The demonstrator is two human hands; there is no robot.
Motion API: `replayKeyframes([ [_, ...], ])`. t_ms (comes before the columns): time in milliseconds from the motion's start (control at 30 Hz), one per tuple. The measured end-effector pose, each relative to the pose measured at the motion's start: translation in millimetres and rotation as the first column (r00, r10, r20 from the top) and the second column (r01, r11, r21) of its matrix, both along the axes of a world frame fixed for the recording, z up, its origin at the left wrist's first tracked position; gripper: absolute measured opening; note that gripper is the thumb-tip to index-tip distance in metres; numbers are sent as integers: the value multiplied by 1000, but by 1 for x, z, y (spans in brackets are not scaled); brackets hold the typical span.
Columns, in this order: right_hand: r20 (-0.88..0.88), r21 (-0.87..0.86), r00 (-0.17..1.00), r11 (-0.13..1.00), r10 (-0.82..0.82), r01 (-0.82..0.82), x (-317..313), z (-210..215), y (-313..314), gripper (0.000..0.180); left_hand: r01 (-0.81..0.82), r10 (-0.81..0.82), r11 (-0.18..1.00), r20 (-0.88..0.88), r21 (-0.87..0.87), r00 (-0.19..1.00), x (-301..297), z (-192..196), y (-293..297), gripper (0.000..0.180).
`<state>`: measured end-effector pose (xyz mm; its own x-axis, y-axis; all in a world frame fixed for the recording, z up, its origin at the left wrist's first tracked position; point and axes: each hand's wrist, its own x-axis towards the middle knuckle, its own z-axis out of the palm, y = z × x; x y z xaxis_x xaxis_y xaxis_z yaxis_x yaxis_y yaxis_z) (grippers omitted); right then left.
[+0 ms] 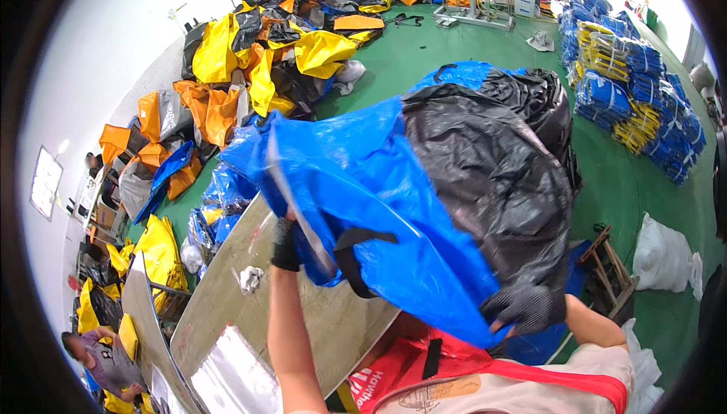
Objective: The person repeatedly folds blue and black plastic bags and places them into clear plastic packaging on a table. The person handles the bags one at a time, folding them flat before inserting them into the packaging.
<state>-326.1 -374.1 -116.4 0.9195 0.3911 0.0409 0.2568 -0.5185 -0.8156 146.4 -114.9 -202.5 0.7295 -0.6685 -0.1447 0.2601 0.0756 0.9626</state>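
Big blue-and-black bag (pixel 424 187) held up over near end of metal table (pixel 227 300). Left hand (pixel 286 244), gloved, clenched on blue edge at left. Right hand (pixel 525 306), gloved, grasping black fabric at near right corner. Looks light, floppy, slick, bulky; likely best held at edges or black strap (pixel 356 259).

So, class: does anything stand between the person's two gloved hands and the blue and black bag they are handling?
Nothing visible does. The left hand already grips the blue and black bag at its blue edge, and the right hand grips its black lower end, above the metal table.
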Motion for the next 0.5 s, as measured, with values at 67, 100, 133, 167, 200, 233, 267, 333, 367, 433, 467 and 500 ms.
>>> replayKeyframes([
  [67,-386,-379,899,853,205,-358,1,-24,20,40,-1,-72,982,382,187,922,-46,64,-1,41],
  [100,-565,-255,817,917,116,-307,22,-9,23,44,-36,-32,986,394,165,919,-72,88,15,41],
  [133,-397,-253,918,962,-5,-105,37,-21,30,47,-133,-22,944,461,302,887,-65,84,55,42],
  [167,-193,-194,974,978,-121,83,56,-37,39,50,-291,75,915,593,278,802,-64,75,112,40],
  [200,-11,-125,963,956,-268,265,71,-55,44,53,-320,24,868,612,380,790,-78,82,143,37],
  [233,296,-407,927,848,-229,339,97,-70,43,59,-356,-84,781,651,513,754,-93,94,169,33],
  [267,353,-641,928,693,-115,330,122,-89,43,63,-453,-83,720,713,526,696,-98,78,220,35],
  [333,226,-634,955,715,-194,295,162,-153,26,70,-627,163,583,681,517,714,-139,39,290,39],
  [367,195,-677,958,677,-212,288,168,-150,35,71,-626,169,461,630,629,758,-165,20,325,46],
  [433,135,-740,960,620,-245,262,176,-134,43,74,-708,628,542,342,452,699,-235,23,298,37],
  [467,97,-739,967,634,-235,229,176,-130,57,75,-707,619,546,352,450,702,-266,-18,347,31],
  [500,197,-709,962,650,-188,272,175,-144,57,75,-748,597,566,453,347,662,-300,-47,355,34],
])
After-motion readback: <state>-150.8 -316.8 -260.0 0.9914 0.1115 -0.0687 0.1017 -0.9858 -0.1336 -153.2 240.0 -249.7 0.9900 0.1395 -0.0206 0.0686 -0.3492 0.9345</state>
